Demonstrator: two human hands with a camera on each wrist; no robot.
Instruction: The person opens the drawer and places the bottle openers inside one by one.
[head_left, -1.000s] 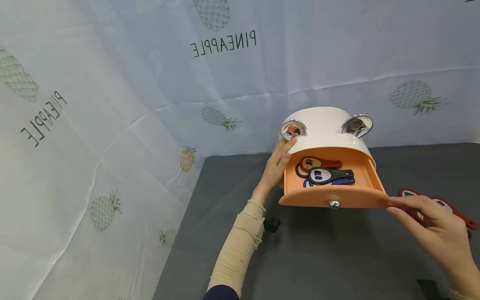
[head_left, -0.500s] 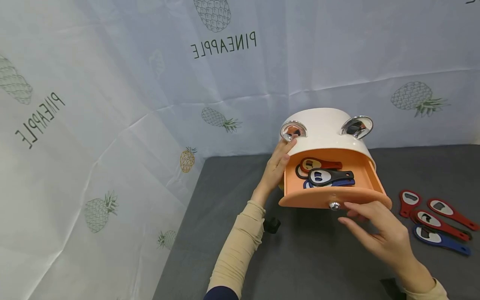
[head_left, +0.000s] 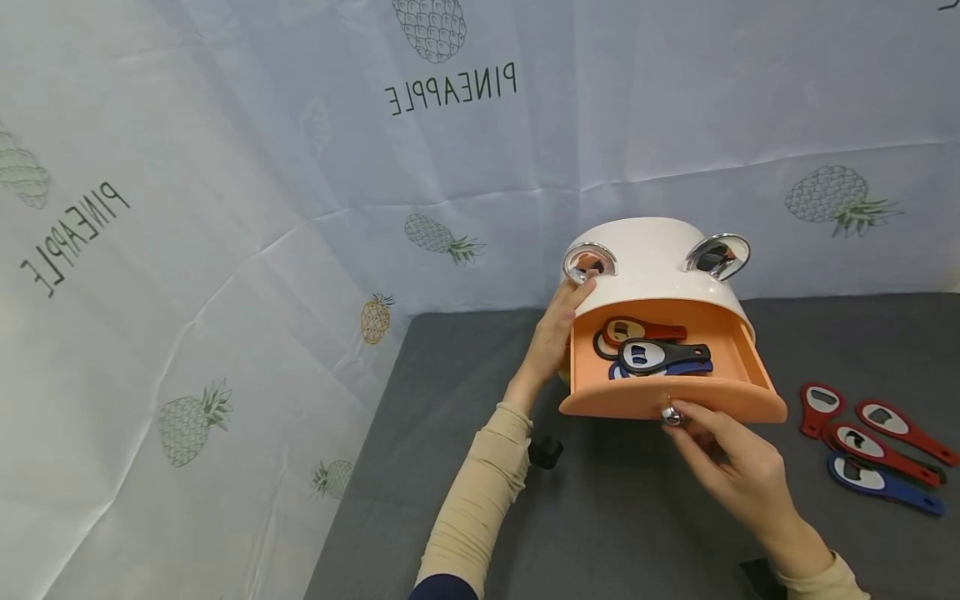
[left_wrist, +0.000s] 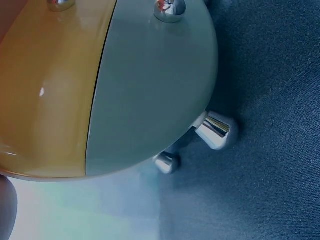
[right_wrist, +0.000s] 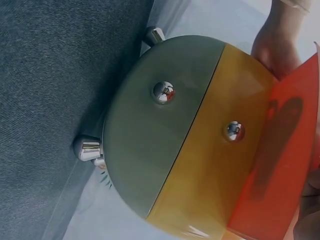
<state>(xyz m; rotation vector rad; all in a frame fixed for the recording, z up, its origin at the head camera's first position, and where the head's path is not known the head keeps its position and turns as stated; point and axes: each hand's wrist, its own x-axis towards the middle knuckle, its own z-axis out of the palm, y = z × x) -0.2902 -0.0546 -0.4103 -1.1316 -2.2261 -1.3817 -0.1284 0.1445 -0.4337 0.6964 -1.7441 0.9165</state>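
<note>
A rounded white storage box (head_left: 652, 250) with an orange drawer (head_left: 738, 367) pulled out stands on the dark table. Several bottle openers lie inside, a black bottle opener (head_left: 660, 354) on top. My right hand (head_left: 738, 471) pinches the silver knob (head_left: 671, 415) on the drawer front between thumb and fingers. My left hand (head_left: 546, 342) rests along the box's left side, fingers extended up near a silver ear-like ring (head_left: 588, 260). In the right wrist view, the drawer's underside (right_wrist: 277, 155) juts out above a yellow drawer (right_wrist: 205, 165) and a green drawer (right_wrist: 155, 135), both pushed in.
Right of the box, several bottle openers lie on the table, among them a blue bottle opener (head_left: 885, 485) and a red bottle opener (head_left: 903, 429). Silver feet (left_wrist: 216, 131) hold the box off the cloth. A pineapple-print sheet (head_left: 480, 167) hangs behind and at left.
My right hand has left the right end of the drawer front, moved left and taken hold of the knob. The bottle openers on the table came into full view. My left hand stays put.
</note>
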